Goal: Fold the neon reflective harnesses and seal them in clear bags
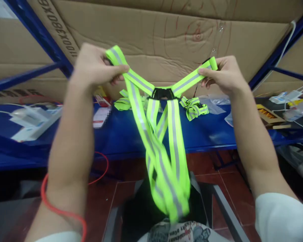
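Note:
A neon yellow reflective harness (175,134) with grey stripes hangs between my two raised hands. Its black connector piece (163,94) sits at the middle, with two straps going up from it and several loops dangling below, their lower ends blurred. My left hand (96,67) pinches one upper strap between thumb and fingers. The other upper strap is gripped by my right hand (221,74), with a short folded end showing above the thumb. Both upper straps slope down to the connector.
More neon straps (195,108) lie on the blue table (128,134), beside clear plastic bags (214,104). A phone (101,117) and white boxes (36,122) are at left. An open carton (270,116) stands at right. Cardboard (141,33) backs the table. A red cord (63,211) crosses my left arm.

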The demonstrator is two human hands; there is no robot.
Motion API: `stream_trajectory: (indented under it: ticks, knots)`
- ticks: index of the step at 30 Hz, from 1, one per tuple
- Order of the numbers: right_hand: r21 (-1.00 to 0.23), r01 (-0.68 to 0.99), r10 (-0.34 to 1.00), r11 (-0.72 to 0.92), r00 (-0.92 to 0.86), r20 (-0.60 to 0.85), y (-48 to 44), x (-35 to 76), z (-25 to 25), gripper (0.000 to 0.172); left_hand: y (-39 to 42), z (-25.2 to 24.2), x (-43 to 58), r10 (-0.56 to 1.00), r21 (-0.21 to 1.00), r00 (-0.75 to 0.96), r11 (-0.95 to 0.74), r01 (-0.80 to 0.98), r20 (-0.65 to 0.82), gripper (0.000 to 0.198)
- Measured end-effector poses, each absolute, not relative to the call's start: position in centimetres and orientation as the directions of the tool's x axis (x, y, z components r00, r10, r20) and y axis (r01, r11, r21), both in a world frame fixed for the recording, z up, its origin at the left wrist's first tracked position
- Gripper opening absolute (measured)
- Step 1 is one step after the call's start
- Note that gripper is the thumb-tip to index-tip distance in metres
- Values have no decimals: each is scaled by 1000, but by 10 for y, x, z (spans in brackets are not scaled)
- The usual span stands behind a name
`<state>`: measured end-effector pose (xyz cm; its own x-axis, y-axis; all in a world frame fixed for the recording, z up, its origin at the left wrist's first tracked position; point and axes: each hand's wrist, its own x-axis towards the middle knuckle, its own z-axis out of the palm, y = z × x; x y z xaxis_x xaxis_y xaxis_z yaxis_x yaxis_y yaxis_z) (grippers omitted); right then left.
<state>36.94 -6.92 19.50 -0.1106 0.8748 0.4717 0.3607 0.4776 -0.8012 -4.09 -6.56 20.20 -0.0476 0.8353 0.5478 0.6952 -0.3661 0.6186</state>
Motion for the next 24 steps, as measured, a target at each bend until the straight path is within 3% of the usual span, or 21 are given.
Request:
stream_trajectory:
  ticks: [3, 8, 11, 14, 16, 18, 20, 22, 24]
  knots:
    - [-891, 211, 881, 403, 172, 440, -26, 361, 159, 31, -24, 165, -29, 856, 778, -208, -295, 554, 472, 62]
    - [-953, 94, 935, 287, 189, 300, 27, 348, 122, 23, 41, 131, -26, 909, 881, -220, -247, 403, 355, 84]
    - [-942, -19, 904, 336, 285, 317, 37, 341, 133, 5, 53, 144, -21, 893, 895, -228, -308, 323, 389, 85]
    - [-871, -46, 810, 490, 393, 435, 45, 355, 166, 9, 36, 173, -18, 842, 837, -106, -497, 230, 529, 66]
    - [-814, 45, 764, 580, 318, 562, 57, 375, 193, 8, 8, 194, -15, 771, 731, 70, -625, 274, 633, 44]
    - [-758, 149, 717, 635, 251, 650, 74, 395, 219, 14, -30, 211, -8, 681, 594, 276, -730, 338, 679, 41]
    - [-757, 202, 718, 621, 240, 653, 95, 403, 243, 18, -66, 224, 5, 687, 544, 460, -727, 419, 562, 41]
    - [-821, 227, 780, 524, 260, 570, 115, 394, 267, 20, -91, 231, 28, 777, 561, 502, -625, 542, 379, 37]
    - [-914, 196, 819, 355, 407, 405, 132, 368, 291, 30, -98, 233, 59, 804, 576, 498, -586, 570, 326, 29]
